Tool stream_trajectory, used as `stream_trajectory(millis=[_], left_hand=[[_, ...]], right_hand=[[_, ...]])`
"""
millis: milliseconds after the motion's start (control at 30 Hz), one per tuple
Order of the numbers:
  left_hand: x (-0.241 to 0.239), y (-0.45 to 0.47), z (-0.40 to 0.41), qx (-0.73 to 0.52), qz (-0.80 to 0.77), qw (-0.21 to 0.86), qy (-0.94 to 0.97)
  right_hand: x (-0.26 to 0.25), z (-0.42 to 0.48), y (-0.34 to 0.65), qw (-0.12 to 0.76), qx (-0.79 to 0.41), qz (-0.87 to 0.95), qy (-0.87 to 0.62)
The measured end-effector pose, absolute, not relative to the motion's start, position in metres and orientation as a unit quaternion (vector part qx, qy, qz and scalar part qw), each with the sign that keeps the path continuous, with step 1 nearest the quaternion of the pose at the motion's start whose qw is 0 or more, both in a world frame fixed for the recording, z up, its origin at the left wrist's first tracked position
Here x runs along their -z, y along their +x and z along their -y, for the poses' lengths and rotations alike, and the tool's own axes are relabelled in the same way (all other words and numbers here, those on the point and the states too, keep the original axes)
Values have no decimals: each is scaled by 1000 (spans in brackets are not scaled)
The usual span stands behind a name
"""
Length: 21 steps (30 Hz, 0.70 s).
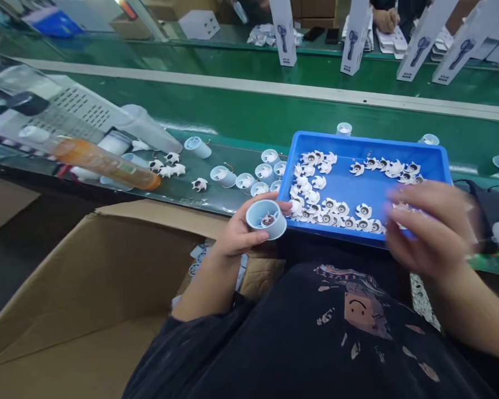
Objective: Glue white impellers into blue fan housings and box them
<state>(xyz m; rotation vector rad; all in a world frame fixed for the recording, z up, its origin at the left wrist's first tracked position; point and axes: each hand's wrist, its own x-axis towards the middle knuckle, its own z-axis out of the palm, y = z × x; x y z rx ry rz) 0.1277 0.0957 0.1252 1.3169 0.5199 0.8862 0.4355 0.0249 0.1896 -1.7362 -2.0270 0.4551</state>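
My left hand is closed round a light blue fan housing, a short open tube with its mouth tilted up. Inside it sits a small motor with coppery windings; no blades show in it. My right hand is over the right end of a blue tray, its fingers bent and smeared by motion, so whether they hold anything cannot be made out. White fan impellers lie in the tray along its left, front and back right parts, some showing dark round hubs.
Left of the tray stand several housings with white blades inside. Loose impellers, an orange bottle and a white perforated basket lie farther left. A cardboard box stands below. Printed cartons and a co-worker's hand are across the bench.
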Motion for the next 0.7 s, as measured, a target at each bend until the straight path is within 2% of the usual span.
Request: stream_trajectory(millis=[100, 200, 333, 433, 533, 700], left_hand=[[-115, 143, -94, -390, -195, 688, 579], [-113, 150, -94, -360, -225, 671, 608], [-118, 147, -93, -360, -279, 606, 652], [-120, 144, -94, -355, -265, 584, 681], [-120, 145, -97, -345, -260, 568, 701], [-125, 153, -99, -329, -291, 491, 752]], right_hand=[[-170, -92, 396, 75, -110, 763, -632], [-148, -145, 377, -60, -94, 761, -639], [-129, -172, 369, -162, -93, 745, -641], [-125, -173, 369, -187, -98, 734, -646], [-126, -167, 375, -174, -109, 721, -662], [-159, -127, 384, -46, -139, 708, -691]])
